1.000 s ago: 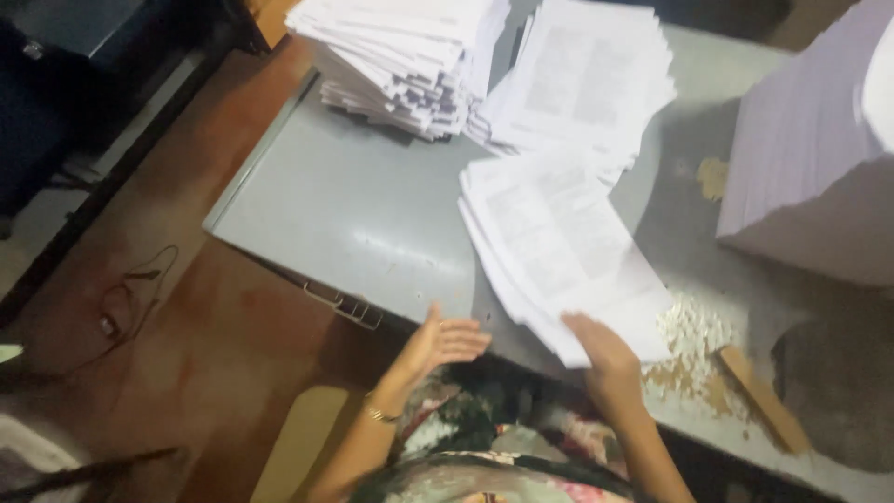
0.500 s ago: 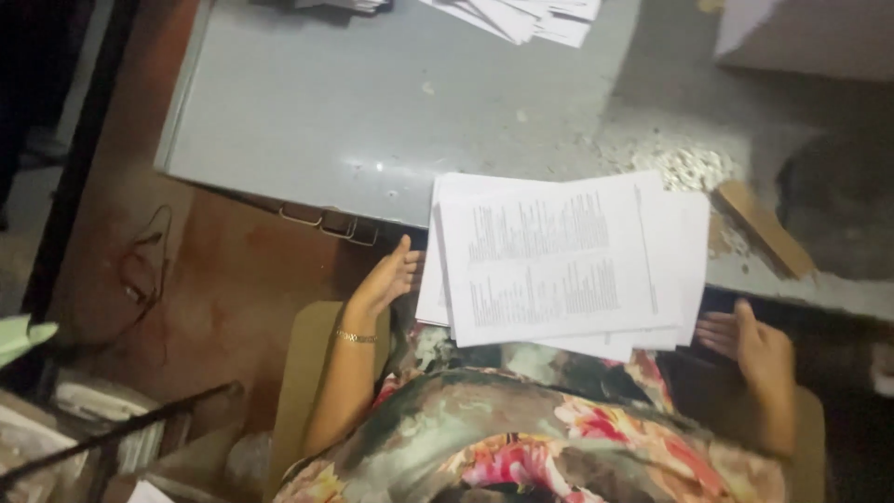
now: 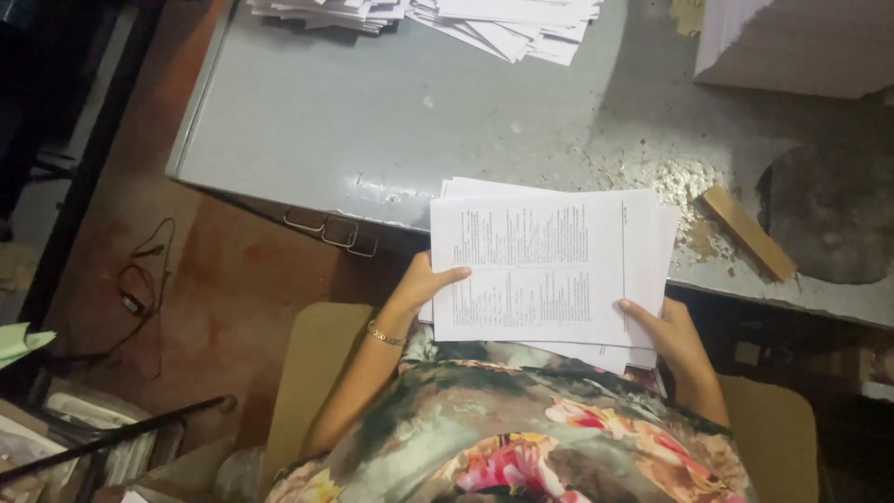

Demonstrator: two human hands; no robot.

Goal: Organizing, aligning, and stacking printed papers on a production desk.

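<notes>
The person holds a stack of printed sheets (image 3: 549, 270) with both hands, over the lap and the near edge of the grey table (image 3: 372, 121). The left hand (image 3: 424, 284) clasps the stack's left edge, thumb lying across the top page and the other fingers hidden beneath. The right hand (image 3: 670, 335) grips the lower right corner, 1 finger on top of the page and the rest under the sheets. The pages are fanned slightly, lower ones showing at the right and bottom. A thin bracelet (image 3: 384, 335) circles the left wrist. On the table, a small wooden block (image 3: 748, 233) lies near the stack's right side, beside scattered pale crumbs. More loose papers (image 3: 466, 17) sit along the far edge, well apart from the hands.
</notes>
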